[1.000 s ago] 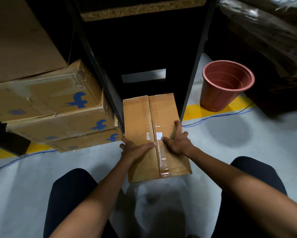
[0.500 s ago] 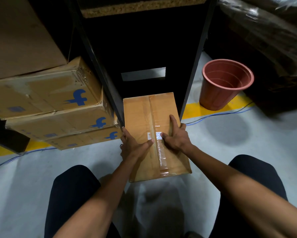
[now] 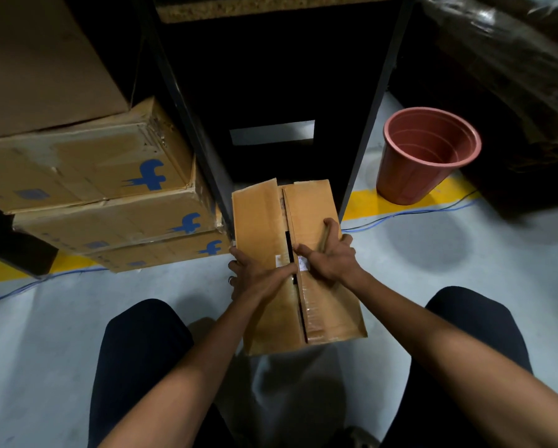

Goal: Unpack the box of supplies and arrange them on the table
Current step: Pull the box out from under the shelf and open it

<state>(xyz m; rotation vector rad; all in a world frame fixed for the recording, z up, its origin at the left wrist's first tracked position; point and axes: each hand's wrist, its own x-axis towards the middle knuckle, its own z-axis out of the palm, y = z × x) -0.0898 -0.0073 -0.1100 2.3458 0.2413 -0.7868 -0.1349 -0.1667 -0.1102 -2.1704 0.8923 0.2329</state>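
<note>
A brown cardboard box (image 3: 329,305) lies on the grey floor between my knees, its far end under a black rack. A dark slit runs along the top seam between its two flaps, and clear tape sticks to the right flap. My left hand (image 3: 255,276) grips the left flap (image 3: 258,218), fingers curled over the box's left edge and thumb at the slit. My right hand (image 3: 329,257) rests on the right flap (image 3: 310,205) with fingers spread flat and thumb at the slit. The box's contents are hidden.
Stacked cartons with blue logos (image 3: 87,176) sit close on the left. The black rack's posts (image 3: 364,150) flank the box's far end. A red plastic bucket (image 3: 426,156) stands on a yellow floor line at the right. A blue cable (image 3: 410,213) crosses the floor.
The taped seam has split into a dark gap and the left flap has lifted slightly. My right hand has slid farther up the right flap; my left hand has shifted onto the left edge.
</note>
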